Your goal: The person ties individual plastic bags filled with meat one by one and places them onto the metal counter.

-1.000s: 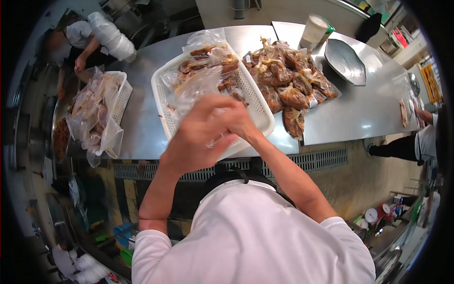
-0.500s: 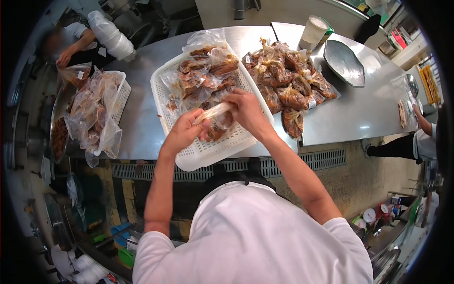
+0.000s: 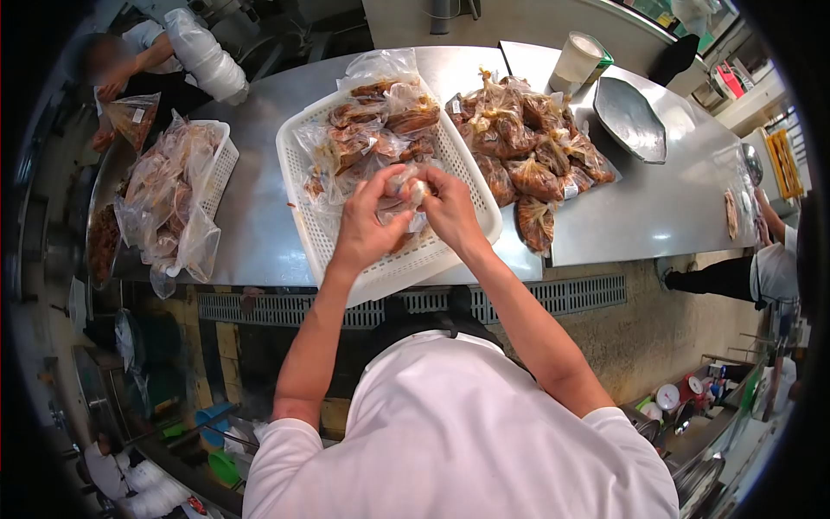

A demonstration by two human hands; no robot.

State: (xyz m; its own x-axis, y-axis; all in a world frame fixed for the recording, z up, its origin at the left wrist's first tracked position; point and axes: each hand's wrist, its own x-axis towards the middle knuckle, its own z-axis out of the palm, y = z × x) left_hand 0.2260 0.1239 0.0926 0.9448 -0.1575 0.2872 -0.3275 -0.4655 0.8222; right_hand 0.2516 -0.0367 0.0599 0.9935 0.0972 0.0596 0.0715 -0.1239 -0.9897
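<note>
Both my hands meet over the front part of a white perforated basket [image 3: 298, 221]. My left hand [image 3: 370, 221] and my right hand [image 3: 450, 210] are closed on the gathered top of a clear plastic bag [image 3: 417, 190]. Most of that bag's body is hidden beneath my hands. Behind them, several clear bags of brown, saucy food [image 3: 354, 143] fill the basket. To the right of the basket, knotted bags of the same brown food [image 3: 532, 177] lie piled on the steel table [image 3: 259, 208].
At the left, another white basket [image 3: 226, 164] holds more bags, beside a tray of brown food [image 3: 102, 246]. A co-worker's hand [image 3: 108, 86] holds a bag there. A white tub [image 3: 577, 60] and a dark platter [image 3: 629, 121] stand back right. Another person [image 3: 774, 264] is at the far right.
My hands have come closer together, and the stretched bag top is now bunched between my fingers. At the left, the co-worker has lifted a filled bag upright.
</note>
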